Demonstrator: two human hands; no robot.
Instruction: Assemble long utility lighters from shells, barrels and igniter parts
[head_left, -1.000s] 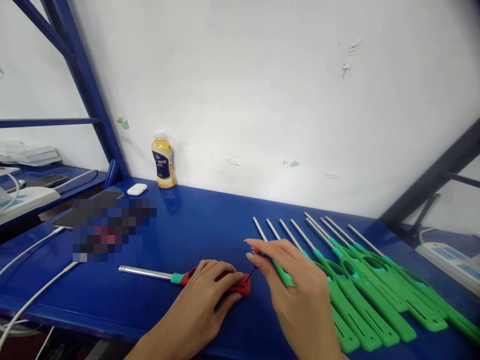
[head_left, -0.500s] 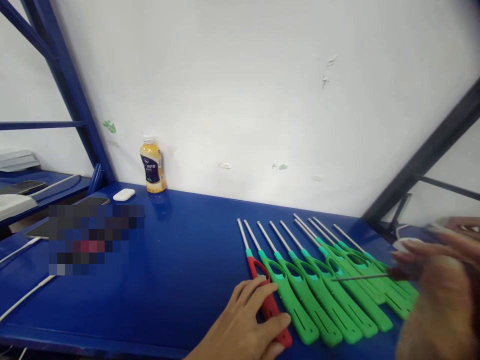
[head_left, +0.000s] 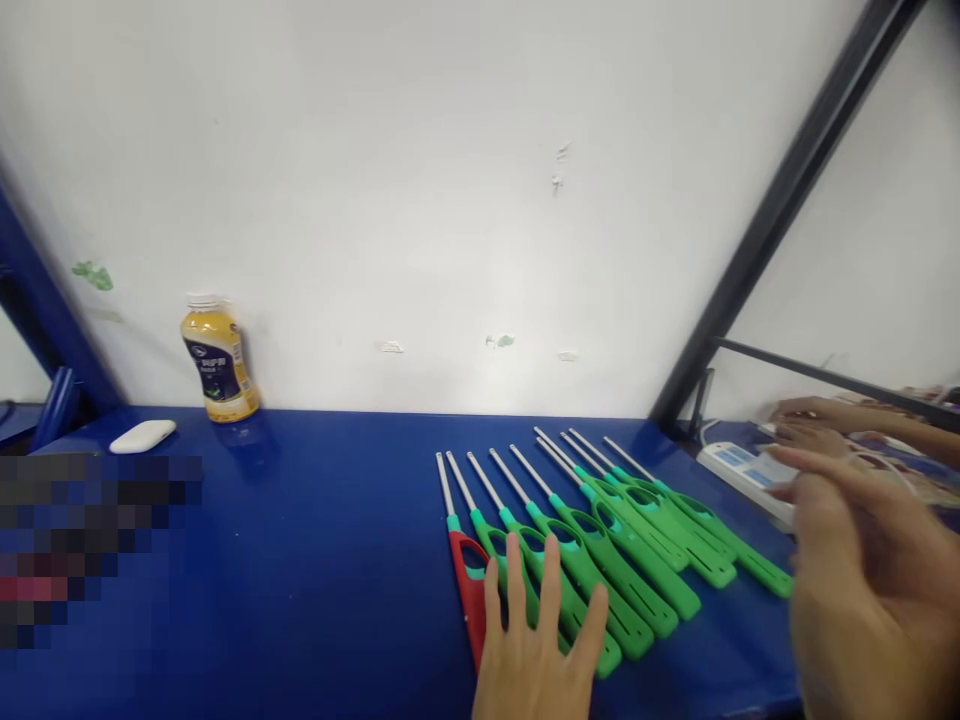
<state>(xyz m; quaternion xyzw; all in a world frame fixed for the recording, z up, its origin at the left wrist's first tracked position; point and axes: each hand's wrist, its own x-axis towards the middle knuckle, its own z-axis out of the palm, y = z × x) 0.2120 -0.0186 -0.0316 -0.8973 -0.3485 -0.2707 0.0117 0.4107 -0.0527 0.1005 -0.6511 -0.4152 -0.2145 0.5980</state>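
Several green lighters (head_left: pixel 652 570) with metal tubes lie side by side, fanned out on the blue table (head_left: pixel 337 560). At their left end is a red lighter (head_left: pixel 466 590), partly covered by my left hand. My left hand (head_left: pixel 534 640) rests over the red lighter and the nearest green ones, fingers spread, gripping nothing. On the right, beyond the green handles, my right hand (head_left: pixel 870 590) is raised and blurred. Its fingers point left and are partly hidden behind the thumb; whether it holds anything is unclear.
A yellow bottle (head_left: pixel 221 360) and a white case (head_left: pixel 142 436) stand at the back left. Blurred-out items lie at the left edge. A dark metal post (head_left: pixel 780 200) rises at the right, with a white power strip (head_left: pixel 742 480) and another person's arm (head_left: pixel 892 424) beyond.
The view has turned right. My left hand has let go of the red lighter and spread its fingers. The thin metal rod at my right hand is no longer visible.
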